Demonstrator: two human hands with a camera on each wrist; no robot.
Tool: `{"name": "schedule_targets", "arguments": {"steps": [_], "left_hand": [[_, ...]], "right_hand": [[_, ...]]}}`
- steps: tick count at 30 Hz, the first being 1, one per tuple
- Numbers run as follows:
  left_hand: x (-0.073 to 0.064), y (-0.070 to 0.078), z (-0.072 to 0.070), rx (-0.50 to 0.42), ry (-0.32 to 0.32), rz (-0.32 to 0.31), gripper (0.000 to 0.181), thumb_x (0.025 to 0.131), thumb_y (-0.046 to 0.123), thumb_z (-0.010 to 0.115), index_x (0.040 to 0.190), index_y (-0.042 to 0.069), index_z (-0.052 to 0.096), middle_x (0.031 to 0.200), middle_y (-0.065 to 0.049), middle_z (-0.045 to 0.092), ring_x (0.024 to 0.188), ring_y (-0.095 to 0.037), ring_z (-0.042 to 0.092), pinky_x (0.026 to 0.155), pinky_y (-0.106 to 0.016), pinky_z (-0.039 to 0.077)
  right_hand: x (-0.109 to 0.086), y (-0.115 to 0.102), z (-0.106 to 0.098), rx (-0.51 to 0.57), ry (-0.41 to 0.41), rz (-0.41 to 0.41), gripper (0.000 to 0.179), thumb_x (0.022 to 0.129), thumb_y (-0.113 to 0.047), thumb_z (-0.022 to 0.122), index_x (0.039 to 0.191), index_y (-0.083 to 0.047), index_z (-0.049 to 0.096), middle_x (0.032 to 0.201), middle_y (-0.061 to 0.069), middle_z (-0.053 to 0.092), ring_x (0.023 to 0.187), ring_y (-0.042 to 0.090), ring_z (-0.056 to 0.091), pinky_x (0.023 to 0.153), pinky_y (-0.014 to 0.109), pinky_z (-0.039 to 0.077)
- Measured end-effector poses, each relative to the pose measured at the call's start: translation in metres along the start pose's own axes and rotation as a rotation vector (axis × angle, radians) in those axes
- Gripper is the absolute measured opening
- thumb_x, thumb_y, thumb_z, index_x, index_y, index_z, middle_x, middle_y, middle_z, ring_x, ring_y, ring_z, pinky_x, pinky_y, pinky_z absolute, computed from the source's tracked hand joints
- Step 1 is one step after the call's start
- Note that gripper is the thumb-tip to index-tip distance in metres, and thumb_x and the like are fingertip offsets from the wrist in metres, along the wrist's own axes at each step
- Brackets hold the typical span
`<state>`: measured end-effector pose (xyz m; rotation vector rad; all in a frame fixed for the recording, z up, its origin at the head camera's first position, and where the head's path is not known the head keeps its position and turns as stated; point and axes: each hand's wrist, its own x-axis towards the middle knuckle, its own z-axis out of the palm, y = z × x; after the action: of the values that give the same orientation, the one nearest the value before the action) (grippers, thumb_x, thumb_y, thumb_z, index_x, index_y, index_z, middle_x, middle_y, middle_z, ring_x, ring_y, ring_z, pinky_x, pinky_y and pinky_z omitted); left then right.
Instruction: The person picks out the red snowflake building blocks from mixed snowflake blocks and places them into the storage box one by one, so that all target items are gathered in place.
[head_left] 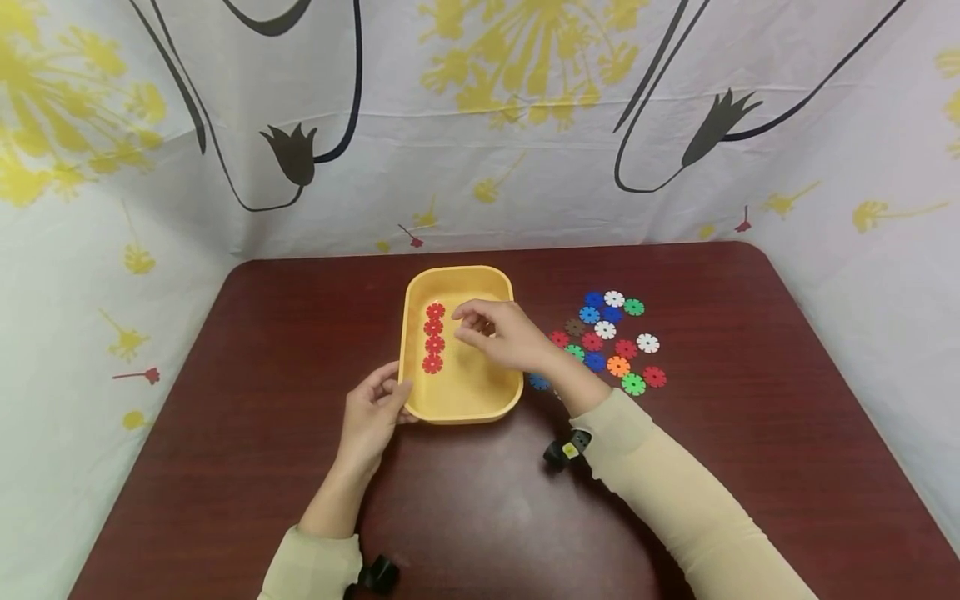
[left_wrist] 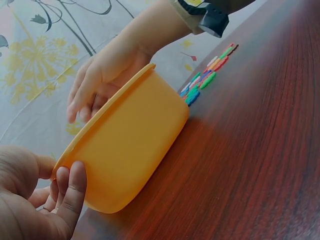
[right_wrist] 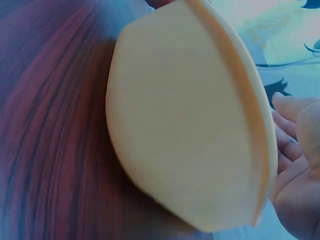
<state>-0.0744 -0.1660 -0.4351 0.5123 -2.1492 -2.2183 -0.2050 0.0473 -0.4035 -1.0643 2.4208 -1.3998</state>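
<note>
My left hand point(head_left: 371, 417) grips the near left corner of a yellow plastic tray point(head_left: 498, 400), thumb on the rim and fingers below it. In the left wrist view the fingers point(left_wrist: 75, 190) press against the outside of its wall. Inside the tray, several red snowflake discs point(head_left: 434, 343) lie in a column along the left side. My right hand point(head_left: 506, 333) hovers over the tray's right half, fingers loosely bent, with no disc visible between them. The right wrist view shows this hand point(right_wrist: 300, 165) beyond the tray's rim.
To the right of the tray, loose snowflake discs point(head_left: 618, 366) in red, blue, green, white, orange and brown are scattered flat on the dark red wooden table point(head_left: 300, 333). A patterned white cloth point(head_left: 480, 167) hangs behind the table. Each wrist carries a small black camera point(head_left: 566, 450).
</note>
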Motion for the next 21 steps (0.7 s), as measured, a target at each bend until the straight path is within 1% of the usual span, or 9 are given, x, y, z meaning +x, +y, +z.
{"name": "schedule_targets", "arguments": {"steps": [2,4,7,10,13,16,18,21], "left_hand": [[0.0,0.0,0.001,0.001,0.004,-0.001,0.04,0.098,0.002,0.063,0.138,-0.001,0.056,0.091,-0.01,0.056,0.063,-0.013,0.064,0.057,-0.025,0.06],[0.0,0.0,0.001,0.005,0.007,0.0,0.04,0.098,0.002,0.063,0.137,-0.001,0.056,0.091,-0.01,0.056,0.064,-0.014,0.065,0.057,-0.025,0.061],[0.0,0.0,0.002,0.012,0.011,0.002,0.039,0.098,0.002,0.064,0.137,-0.001,0.057,0.092,-0.01,0.056,0.065,-0.016,0.066,0.057,-0.026,0.061],[0.0,0.001,0.002,0.021,0.009,0.0,0.039,0.098,0.003,0.064,0.137,0.0,0.057,0.092,-0.01,0.056,0.066,-0.017,0.066,0.058,-0.027,0.061],[0.0,0.001,0.002,0.028,0.008,-0.007,0.039,0.099,0.004,0.064,0.137,0.002,0.057,0.093,-0.011,0.056,0.066,-0.017,0.066,0.058,-0.027,0.061],[0.0,0.002,0.001,0.033,0.009,-0.004,0.039,0.099,0.004,0.063,0.137,0.002,0.057,0.093,-0.012,0.056,0.067,-0.017,0.066,0.058,-0.027,0.062],[0.0,0.001,0.0,0.033,0.011,0.001,0.039,0.099,0.004,0.063,0.137,0.002,0.057,0.093,-0.012,0.057,0.068,-0.018,0.067,0.059,-0.027,0.062],[0.0,0.0,0.0,0.031,0.013,0.0,0.039,0.099,0.004,0.063,0.137,0.003,0.058,0.093,-0.013,0.057,0.067,-0.018,0.067,0.059,-0.028,0.062]], "right_hand": [[-0.006,0.002,-0.006,0.027,0.035,0.011,0.019,0.102,-0.012,0.063,0.116,-0.001,0.068,0.092,0.012,0.07,0.082,0.025,0.066,0.072,0.032,0.058],[-0.01,0.005,-0.012,0.05,0.067,0.021,0.018,0.103,-0.011,0.061,0.116,-0.001,0.068,0.094,0.014,0.07,0.082,0.028,0.067,0.071,0.032,0.058],[-0.017,0.009,-0.022,0.071,0.111,0.04,0.018,0.103,-0.01,0.06,0.117,-0.001,0.067,0.096,0.013,0.07,0.083,0.029,0.068,0.069,0.031,0.057],[-0.023,0.014,-0.033,0.064,0.141,0.054,0.018,0.104,-0.011,0.059,0.116,-0.003,0.067,0.093,0.012,0.069,0.081,0.028,0.067,0.067,0.03,0.056],[-0.029,0.019,-0.042,0.076,0.151,0.059,0.019,0.105,-0.011,0.056,0.116,-0.001,0.067,0.089,0.014,0.068,0.079,0.031,0.066,0.067,0.036,0.059],[-0.035,0.024,-0.049,0.085,0.157,0.071,0.021,0.106,-0.012,0.054,0.117,0.001,0.066,0.091,0.015,0.068,0.08,0.03,0.066,0.071,0.041,0.062],[-0.039,0.027,-0.052,0.072,0.161,0.085,0.022,0.106,-0.012,0.054,0.118,0.001,0.066,0.093,0.015,0.068,0.082,0.028,0.067,0.072,0.04,0.062],[-0.045,0.033,-0.056,0.019,0.166,0.113,0.022,0.106,-0.015,0.054,0.118,0.0,0.066,0.095,0.015,0.068,0.084,0.026,0.066,0.068,0.033,0.059]]}}
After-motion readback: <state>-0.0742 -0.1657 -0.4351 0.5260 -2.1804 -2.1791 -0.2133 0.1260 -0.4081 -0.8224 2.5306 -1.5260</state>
